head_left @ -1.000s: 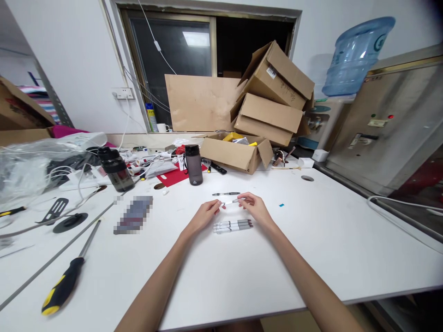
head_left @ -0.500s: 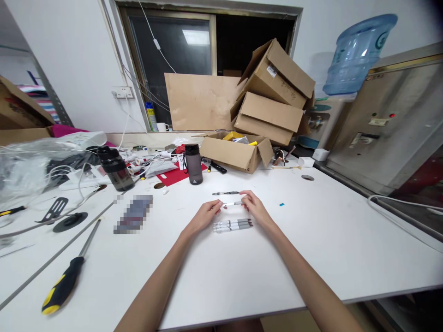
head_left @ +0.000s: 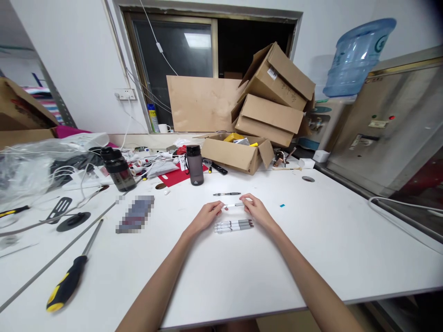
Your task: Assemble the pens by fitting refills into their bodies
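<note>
Between my two hands is a white pen (head_left: 234,205) with a grey end, held level just above the white table. My left hand (head_left: 209,214) pinches its left end between thumb and fingers. At the grey right end, my right hand (head_left: 255,207) has its fingertips closed on the pen. Beyond it, a dark clear-barrelled pen (head_left: 227,194) lies flat on the table. Nearer to me, several white and grey pens (head_left: 234,225) rest side by side in a row, below the held one.
A dark water bottle (head_left: 194,166) and an open cardboard box (head_left: 230,154) stand at the back. To the left lie a blurred-out flat object (head_left: 135,214) and a screwdriver (head_left: 74,272). A blue scrap (head_left: 282,205) is right of my hands.
My right hand's fingers have shifted slightly on the pen's grey end, away from the dark pen behind. The view has moved a little; the pens on the table lie as before.
</note>
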Demonstrator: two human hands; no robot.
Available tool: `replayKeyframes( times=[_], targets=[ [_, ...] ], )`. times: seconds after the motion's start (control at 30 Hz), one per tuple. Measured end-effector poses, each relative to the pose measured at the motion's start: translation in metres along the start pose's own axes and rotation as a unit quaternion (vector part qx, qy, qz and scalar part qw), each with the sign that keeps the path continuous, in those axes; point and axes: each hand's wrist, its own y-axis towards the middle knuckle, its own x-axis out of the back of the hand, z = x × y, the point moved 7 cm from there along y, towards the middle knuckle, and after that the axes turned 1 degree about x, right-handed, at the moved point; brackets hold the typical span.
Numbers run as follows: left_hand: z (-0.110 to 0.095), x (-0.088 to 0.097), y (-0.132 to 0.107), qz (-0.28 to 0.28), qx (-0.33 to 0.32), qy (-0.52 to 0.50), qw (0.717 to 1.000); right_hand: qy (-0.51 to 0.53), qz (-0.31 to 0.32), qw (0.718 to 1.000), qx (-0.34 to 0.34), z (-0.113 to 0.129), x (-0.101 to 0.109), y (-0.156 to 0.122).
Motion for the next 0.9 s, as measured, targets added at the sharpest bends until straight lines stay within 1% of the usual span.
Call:
replayKeyframes(
  times=[0.17,0.23,0.3,0.33,0.47,0.6,0.67,0.8,0.9],
  targets=[
    [0.005,-0.002,0.002,-0.018,0.001,0.008,1.0,0.02,0.023,0.999,0.042,0.003,-0.001,0.0],
    [0.007,-0.004,0.003,-0.017,-0.004,0.01,1.0,0.03,0.025,0.999,0.02,-0.003,-0.002,0.0],
    [0.009,-0.007,0.004,-0.016,-0.01,0.013,1.0,0.031,0.011,0.999,-0.005,-0.01,-0.002,0.0],
    [0.01,-0.008,0.004,-0.016,-0.013,0.013,1.0,0.03,0.0,1.0,-0.007,-0.013,-0.002,0.0],
    [0.011,-0.012,0.004,-0.01,-0.019,0.015,1.0,0.037,-0.035,0.998,0.028,-0.017,0.001,0.002],
    [0.011,-0.014,0.004,-0.002,-0.021,0.019,1.0,0.061,-0.037,0.997,-0.003,-0.026,-0.001,0.004],
    [0.012,-0.015,0.004,-0.003,-0.022,0.021,1.0,0.063,-0.039,0.997,-0.002,-0.026,0.0,0.004],
    [0.013,-0.013,0.005,-0.013,-0.024,0.027,0.999,0.043,-0.031,0.998,0.03,-0.02,0.0,0.003],
    [0.009,-0.013,0.003,-0.016,-0.029,0.03,0.999,0.021,-0.027,0.999,0.037,-0.018,-0.001,0.002]
  ],
)
